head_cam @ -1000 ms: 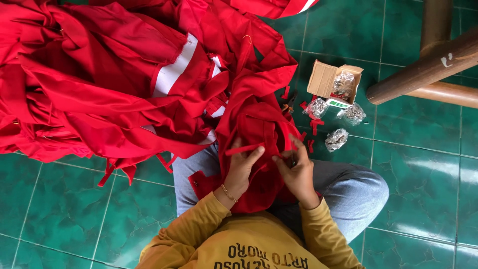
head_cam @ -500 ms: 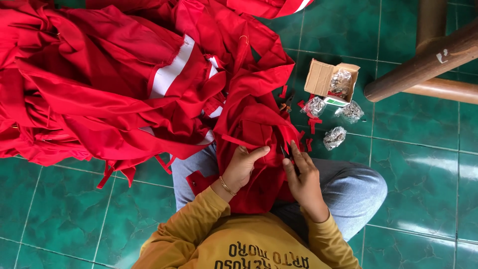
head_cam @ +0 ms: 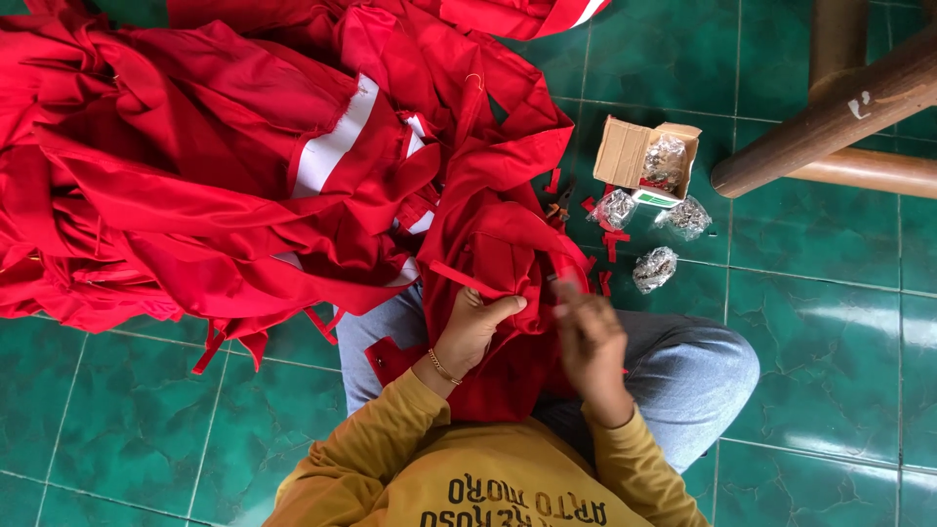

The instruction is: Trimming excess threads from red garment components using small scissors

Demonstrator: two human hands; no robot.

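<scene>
A red garment (head_cam: 498, 254) lies over my lap, joined to a big heap of red cloth with white stripes (head_cam: 205, 166) on the green tiled floor. My left hand (head_cam: 475, 327) pinches a narrow red strap of the garment between thumb and fingers. My right hand (head_cam: 589, 344) is blurred, raised against the garment's right edge with fingers bunched at the cloth; what it holds between them is not clear. A thin gold bracelet sits on my left wrist.
An open cardboard box (head_cam: 647, 161) with shiny small parts stands on the floor at the right, with three clear bags of metal pieces (head_cam: 655, 269) and red fabric scraps beside it. Wooden furniture legs (head_cam: 839, 117) cross the upper right corner.
My right hand has shifted down and right along the garment's edge and is now in motion. My left hand keeps its hold on the red strap. The view has tilted slightly.
</scene>
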